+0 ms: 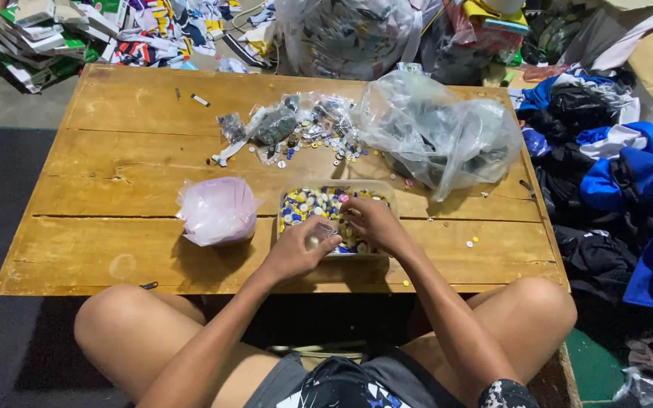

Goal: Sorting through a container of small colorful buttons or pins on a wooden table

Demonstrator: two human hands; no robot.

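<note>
While the person sits cross-legged at the near edge of the low wooden desk (115,249), both hands meet over a clear plastic tub (387,190) filled with small buttons (313,202) in yellow, blue, white and pink; the tub sits near the front edge of the desk, about midway along it. The left hand (294,249) is curled at the tub's near left corner, its fingers pinching a small clear packet (319,235) that looks like a little plastic bag; what is inside the packet is too small to tell. The right hand (369,221) lies over the right half of the tub, fingers bent down and drawn together among the buttons; whether it pinches 1 of them I cannot tell. Just left of the tub, apart from it, stands a puffed pinkish plastic bag (217,210). Behind the tub, toward the far side of the desk, loose buttons and several small clear packets (281,125) lie scattered in a patch; to the right of that patch sits a large crumpled clear plastic bag (436,132) with dark contents. A few stray buttons (471,242) lie on the desk near its right front corner. Off the right edge of the desk lies a heap of blue, black and white clothing (621,166); beyond the far left corner is a stack of folded cartons (32,38).
</note>
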